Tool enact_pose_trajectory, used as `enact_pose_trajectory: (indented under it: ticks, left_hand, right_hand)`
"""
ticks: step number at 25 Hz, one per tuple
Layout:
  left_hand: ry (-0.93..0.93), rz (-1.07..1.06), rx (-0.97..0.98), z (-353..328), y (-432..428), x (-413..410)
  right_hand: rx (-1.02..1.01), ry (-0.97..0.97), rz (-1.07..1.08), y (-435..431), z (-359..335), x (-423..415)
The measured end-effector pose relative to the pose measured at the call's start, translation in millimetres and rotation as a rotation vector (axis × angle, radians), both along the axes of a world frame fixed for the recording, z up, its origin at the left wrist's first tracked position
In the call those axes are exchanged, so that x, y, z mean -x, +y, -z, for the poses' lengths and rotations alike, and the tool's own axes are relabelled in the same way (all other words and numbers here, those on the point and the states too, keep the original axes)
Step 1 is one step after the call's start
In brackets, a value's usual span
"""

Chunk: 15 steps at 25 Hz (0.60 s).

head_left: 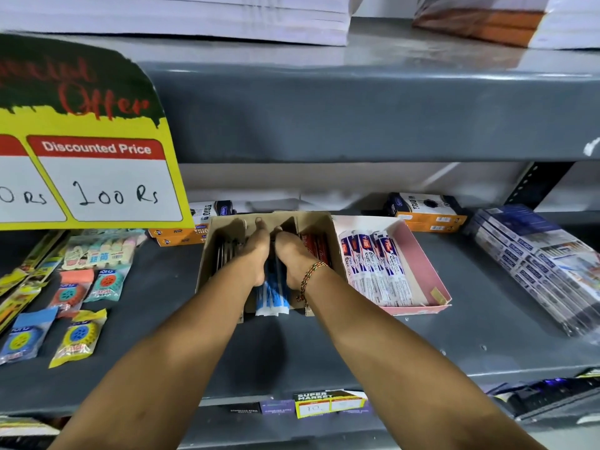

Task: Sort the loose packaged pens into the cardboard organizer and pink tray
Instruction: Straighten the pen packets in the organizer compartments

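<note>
A brown cardboard organizer point(209, 254) stands on the grey shelf with dark, blue and red packaged pens in separate slots. Both my hands reach into its middle slot. My left hand point(256, 251) and my right hand point(292, 254) press together around a bundle of blue-and-white packaged pens point(272, 297), whose lower ends stick out toward me. Red pen packs point(316, 246) sit in the slot to the right. To the right of the organizer, a pink tray point(418, 254) holds several white, blue and red pen packs point(373, 264) lying side by side.
Packaged erasers and sharpeners point(78, 332) lie to the left on the shelf. A yellow price sign point(97, 177) hangs at upper left. Orange-black boxes point(428, 211) stand behind the tray. A stack of wrapped packs point(545, 267) lies at the right. The upper shelf edge point(357, 118) overhangs.
</note>
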<state>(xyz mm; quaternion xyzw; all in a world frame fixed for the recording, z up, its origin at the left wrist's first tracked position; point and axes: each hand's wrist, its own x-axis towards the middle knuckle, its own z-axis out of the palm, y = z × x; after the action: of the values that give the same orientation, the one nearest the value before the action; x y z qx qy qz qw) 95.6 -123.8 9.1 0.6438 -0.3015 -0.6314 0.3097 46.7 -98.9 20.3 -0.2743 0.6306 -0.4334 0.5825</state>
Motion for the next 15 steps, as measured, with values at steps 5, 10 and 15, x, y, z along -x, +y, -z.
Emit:
enact_pose_trajectory:
  ticks: [5, 10, 15]
  left_hand:
    - [0.126, 0.012, 0.123, -13.7, -9.4, 5.2]
    - [0.312, 0.055, 0.182, -30.6, -0.4, 58.4]
    - [0.196, 0.163, -0.025, -6.7, 8.7, 76.5]
  right_hand:
    - [0.155, 0.121, 0.291, -1.8, -20.8, 34.1]
    - [0.044, -0.060, 0.216, 21.4, -42.8, 63.9]
    - [-0.098, -0.306, 0.129, 17.8, -30.6, 69.6]
